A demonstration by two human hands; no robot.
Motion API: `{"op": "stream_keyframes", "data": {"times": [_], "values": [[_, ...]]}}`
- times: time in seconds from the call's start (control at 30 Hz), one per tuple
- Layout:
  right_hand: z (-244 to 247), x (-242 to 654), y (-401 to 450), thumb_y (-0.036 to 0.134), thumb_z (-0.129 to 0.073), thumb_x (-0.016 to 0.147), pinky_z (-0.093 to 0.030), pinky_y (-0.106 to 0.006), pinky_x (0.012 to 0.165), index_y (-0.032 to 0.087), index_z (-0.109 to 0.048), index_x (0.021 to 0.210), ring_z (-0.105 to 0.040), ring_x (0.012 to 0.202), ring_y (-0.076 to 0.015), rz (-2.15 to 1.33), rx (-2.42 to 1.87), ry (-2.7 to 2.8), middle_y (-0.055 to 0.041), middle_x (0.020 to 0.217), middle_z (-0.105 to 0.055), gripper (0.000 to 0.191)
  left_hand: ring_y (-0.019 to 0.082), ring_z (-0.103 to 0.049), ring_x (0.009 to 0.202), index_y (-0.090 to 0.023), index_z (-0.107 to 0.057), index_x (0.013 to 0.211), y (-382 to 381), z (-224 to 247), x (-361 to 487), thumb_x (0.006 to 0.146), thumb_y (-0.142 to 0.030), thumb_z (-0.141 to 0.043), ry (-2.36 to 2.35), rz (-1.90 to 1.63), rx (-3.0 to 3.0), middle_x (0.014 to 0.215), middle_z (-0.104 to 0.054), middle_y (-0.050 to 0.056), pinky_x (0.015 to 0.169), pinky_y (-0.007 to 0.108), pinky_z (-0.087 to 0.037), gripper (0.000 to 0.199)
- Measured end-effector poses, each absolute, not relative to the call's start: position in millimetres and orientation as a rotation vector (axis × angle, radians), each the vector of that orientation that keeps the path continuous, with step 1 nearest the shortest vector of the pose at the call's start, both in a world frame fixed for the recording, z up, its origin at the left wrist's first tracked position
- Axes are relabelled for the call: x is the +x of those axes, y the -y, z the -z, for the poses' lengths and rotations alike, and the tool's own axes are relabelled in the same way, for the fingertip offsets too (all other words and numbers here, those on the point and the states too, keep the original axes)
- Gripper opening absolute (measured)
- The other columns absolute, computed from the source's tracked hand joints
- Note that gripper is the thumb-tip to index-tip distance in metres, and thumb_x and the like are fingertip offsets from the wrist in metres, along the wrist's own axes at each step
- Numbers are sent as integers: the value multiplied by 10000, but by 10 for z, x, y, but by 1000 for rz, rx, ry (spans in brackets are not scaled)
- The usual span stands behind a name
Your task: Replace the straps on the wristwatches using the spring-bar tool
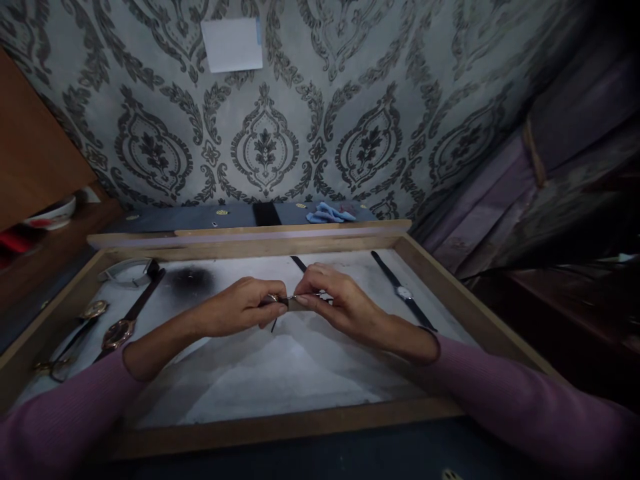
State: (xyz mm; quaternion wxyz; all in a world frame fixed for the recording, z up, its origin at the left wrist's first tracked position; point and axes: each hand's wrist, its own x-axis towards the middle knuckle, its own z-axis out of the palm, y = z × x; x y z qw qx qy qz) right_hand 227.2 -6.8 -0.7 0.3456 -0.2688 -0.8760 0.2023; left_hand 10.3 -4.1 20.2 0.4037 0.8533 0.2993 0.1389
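Note:
My left hand (245, 305) is closed around a small wristwatch (273, 299), of which a bit of metal case and dark strap show between the fingers. My right hand (345, 300) pinches a thin metal tool (324, 295) that looks like tweezers, its two slim ends sticking out to the right. The tool's other end meets the watch between both hands; the exact contact is too small to tell. Just behind my right hand lies a dark strap (299, 263), partly hidden by the fingers.
A wooden frame (280, 421) surrounds the white work surface (280, 380). On the right lies a watch with a black strap (404, 293). At left are a brown-strapped watch (120, 330), a pale-strapped watch (131, 272) and glasses (63, 363). A blue cloth (330, 213) sits behind.

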Motion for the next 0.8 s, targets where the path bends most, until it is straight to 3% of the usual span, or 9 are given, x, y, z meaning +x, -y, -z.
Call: {"op": "stream_keyframes", "data": {"times": [0.8], "values": [[-16,2273,66,204,-531,921,-366,-284,643,175,-542,770,-460,697,-148,-576,-685,2225,-7,721,-502,154,80,-443,517,-168,-512,778,43,-201,81,903,-266,-451,-768,-345,2144,580,-510,-52,539,204,-335,170]]}}
